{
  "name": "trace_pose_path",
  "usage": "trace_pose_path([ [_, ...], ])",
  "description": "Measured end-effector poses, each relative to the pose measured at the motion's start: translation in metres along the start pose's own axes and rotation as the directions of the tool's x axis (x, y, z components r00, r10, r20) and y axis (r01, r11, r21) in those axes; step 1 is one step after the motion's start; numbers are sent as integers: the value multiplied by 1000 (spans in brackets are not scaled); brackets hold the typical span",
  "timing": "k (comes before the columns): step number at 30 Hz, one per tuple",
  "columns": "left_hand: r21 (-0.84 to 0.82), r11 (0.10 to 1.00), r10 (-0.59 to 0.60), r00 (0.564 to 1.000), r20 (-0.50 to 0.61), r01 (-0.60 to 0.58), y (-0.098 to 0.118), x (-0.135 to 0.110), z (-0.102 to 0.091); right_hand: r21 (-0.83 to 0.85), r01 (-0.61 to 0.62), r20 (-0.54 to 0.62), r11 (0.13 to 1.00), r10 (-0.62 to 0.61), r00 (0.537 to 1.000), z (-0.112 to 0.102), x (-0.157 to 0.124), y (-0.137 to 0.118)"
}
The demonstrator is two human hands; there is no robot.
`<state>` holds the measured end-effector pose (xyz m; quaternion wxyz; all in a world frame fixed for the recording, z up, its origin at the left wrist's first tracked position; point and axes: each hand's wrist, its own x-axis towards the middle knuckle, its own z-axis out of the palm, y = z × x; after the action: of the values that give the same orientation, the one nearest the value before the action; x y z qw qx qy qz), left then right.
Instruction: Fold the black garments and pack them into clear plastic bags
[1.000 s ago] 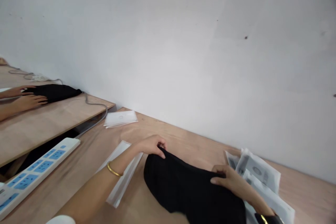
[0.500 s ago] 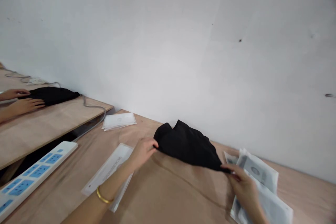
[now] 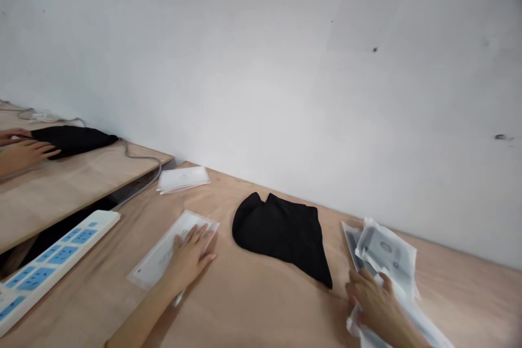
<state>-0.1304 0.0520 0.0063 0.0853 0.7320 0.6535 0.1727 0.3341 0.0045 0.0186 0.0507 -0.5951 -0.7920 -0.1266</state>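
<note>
A black cloth piece [image 3: 281,231], shaped like a hood or cap, lies flat on the wooden table [image 3: 261,304] between my hands, touched by neither. My left hand [image 3: 190,261] is open, its spread fingers resting on a flat, translucent plastic bag [image 3: 157,255] with faint printing. My right hand [image 3: 373,302] lies at the near-left side of a pile of frosted plastic bags [image 3: 389,253], some with dark contents showing through. Its fingers are bent but apart, somewhat blurred, and I make out nothing held in them.
A white power strip [image 3: 61,261] with blue sockets lies at left. More flat bags [image 3: 183,178] are near the wall [image 3: 261,76]. Across a gap, a co-worker's hands [image 3: 24,152] touch another black cloth [image 3: 75,140] on a neighbouring table [image 3: 81,176]. A grey cable [image 3: 144,157] hangs there.
Both hands have let go of the black cloth, which now lies flatter. My left hand has moved left onto the plastic bag; my right has moved down onto the bag pile.
</note>
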Motion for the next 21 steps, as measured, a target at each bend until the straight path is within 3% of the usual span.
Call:
trace_pose_path([
  [3,-269,960,74,997,-32,-80,38,-9,-1,352,-129,237,927,46,970,-25,19,-50],
  [5,-509,859,104,992,67,-56,72,-19,3,597,-230,321,769,34,947,-31,29,-80],
  [8,-697,716,173,957,234,41,116,-30,13,825,-292,327,483,14,945,-30,38,-116],
  [12,-761,646,176,958,229,63,138,-34,25,937,-253,255,240,25,967,-29,47,-144],
  [14,-764,643,164,967,196,46,140,-35,28,950,-228,225,213,38,974,-32,51,-151],
  [17,-759,650,154,974,164,25,139,-35,26,935,-204,181,290,103,978,-39,56,-158],
  [21,-726,687,67,997,35,-21,127,-27,11,911,-182,145,370,126,981,-40,44,-160],
])
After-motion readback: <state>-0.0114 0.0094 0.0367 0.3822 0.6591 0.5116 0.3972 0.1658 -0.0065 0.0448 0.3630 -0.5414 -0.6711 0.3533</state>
